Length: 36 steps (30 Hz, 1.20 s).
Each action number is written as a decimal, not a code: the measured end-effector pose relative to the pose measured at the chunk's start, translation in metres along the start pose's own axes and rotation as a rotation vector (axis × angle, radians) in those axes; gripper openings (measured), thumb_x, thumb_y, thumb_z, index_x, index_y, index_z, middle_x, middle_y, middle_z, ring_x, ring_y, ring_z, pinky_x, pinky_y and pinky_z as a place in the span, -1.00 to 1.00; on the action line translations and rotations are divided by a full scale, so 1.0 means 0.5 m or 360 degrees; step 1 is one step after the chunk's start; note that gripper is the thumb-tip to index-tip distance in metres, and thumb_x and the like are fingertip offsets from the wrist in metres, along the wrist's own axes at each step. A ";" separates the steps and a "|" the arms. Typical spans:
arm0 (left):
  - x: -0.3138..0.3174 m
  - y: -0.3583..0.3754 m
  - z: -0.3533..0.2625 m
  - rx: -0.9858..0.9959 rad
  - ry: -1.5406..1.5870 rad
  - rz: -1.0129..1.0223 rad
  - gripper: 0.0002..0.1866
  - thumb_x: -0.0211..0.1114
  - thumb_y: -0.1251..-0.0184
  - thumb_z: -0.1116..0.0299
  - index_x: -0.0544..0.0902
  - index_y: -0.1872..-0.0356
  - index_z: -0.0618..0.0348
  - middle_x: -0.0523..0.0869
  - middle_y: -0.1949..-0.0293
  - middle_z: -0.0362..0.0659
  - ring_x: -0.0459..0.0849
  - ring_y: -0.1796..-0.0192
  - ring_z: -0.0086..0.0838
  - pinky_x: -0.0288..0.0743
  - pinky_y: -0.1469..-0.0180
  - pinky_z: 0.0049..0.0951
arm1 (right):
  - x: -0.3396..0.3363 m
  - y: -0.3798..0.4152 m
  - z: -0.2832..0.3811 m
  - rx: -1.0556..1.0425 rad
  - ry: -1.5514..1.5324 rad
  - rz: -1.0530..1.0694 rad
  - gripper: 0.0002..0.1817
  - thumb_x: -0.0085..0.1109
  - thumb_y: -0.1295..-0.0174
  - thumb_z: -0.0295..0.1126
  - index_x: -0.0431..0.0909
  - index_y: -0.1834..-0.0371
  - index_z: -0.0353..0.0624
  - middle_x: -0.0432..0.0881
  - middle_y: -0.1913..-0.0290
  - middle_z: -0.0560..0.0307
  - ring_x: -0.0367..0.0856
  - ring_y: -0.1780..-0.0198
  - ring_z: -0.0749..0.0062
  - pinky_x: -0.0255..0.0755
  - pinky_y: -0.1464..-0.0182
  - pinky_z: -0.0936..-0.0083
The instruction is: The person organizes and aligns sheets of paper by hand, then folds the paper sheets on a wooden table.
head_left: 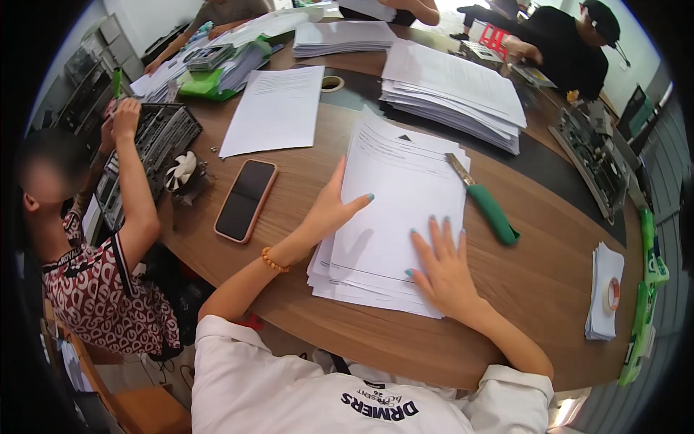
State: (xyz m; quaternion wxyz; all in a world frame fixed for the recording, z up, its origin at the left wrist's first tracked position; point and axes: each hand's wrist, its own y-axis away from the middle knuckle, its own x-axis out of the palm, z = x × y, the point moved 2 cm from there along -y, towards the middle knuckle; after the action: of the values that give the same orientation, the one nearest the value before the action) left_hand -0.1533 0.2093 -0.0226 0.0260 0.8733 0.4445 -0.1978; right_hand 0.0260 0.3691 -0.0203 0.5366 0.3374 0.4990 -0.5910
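Note:
A stack of printed white sheets (394,210) lies on the wooden table in front of me, its edges uneven. My left hand (336,206) rests against the stack's left edge, thumb stretched over the top sheet, fingers apart. On the lower right part of the top sheet my right hand (444,271) lies flat with its fingers spread. Neither hand grips anything. A green-handled tool with a metal blade (491,213) lies just right of the stack, its tip over the paper's edge. To the left is a phone with a pink case (246,200).
Beyond the stack are a single sheet (275,108), a tape roll (332,84) and a thick paper pile (452,90). A small fan (184,172) stands left. Papers with tape (603,289) lie right. A person (108,289) handles a metal chassis (144,155); others sit across the table.

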 end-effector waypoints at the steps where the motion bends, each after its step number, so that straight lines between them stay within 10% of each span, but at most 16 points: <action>1: 0.009 -0.003 0.003 0.0005 0.0008 0.0029 -0.21 0.18 -0.16 0.49 -0.08 -0.34 0.39 0.16 -0.32 0.05 0.17 -0.34 -0.36 0.05 -0.32 -0.46 | 0.000 -0.004 0.011 -0.0038 0.0067 0.0050 -0.38 0.07 -0.16 -0.16 0.19 -0.27 -0.15 0.01 -0.32 -0.40 -0.05 -0.36 -0.26 -0.17 -0.24 -0.26; 16: -0.026 -0.029 0.048 0.0236 0.0094 -0.0062 -0.21 0.06 -0.02 0.62 -0.05 -0.34 0.37 0.12 -0.33 0.14 0.11 -0.38 -0.23 -0.01 -0.34 -0.44 | -0.084 -0.026 -0.137 0.0155 0.0320 -0.0537 -0.44 0.19 -0.06 -0.35 0.30 -0.14 -0.30 0.27 -0.19 -0.23 0.20 -0.25 -0.08 0.10 -0.25 0.15; 27: -0.202 -0.103 0.092 0.0310 -0.1934 -0.0623 -0.53 0.32 -0.01 0.28 0.48 0.08 0.38 0.58 0.15 0.12 0.43 -0.10 -0.02 0.27 -0.14 -0.18 | -0.051 -0.004 -0.232 0.0453 0.0187 -0.0540 -0.60 0.03 -0.20 -0.29 0.39 -0.05 -0.30 0.38 -0.11 -0.12 0.27 -0.20 0.05 0.13 -0.21 0.22; 36: -0.219 -0.165 0.108 0.0482 -0.2767 0.0039 -0.90 0.16 -0.09 0.40 0.50 0.45 0.22 0.66 0.43 -0.04 0.66 0.47 -0.24 0.56 0.45 -0.38 | -0.046 -0.001 -0.234 0.0442 0.0245 -0.0589 -0.63 0.03 -0.19 -0.32 0.40 -0.02 -0.30 0.39 -0.09 -0.11 0.28 -0.18 0.07 0.12 -0.20 0.22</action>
State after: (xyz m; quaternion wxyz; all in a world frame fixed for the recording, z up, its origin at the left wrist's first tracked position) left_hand -0.2932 0.1634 -0.0213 0.2410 0.4125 0.2269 -0.8487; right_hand 0.0141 0.4874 -0.0308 0.3280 0.3550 0.5057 -0.7146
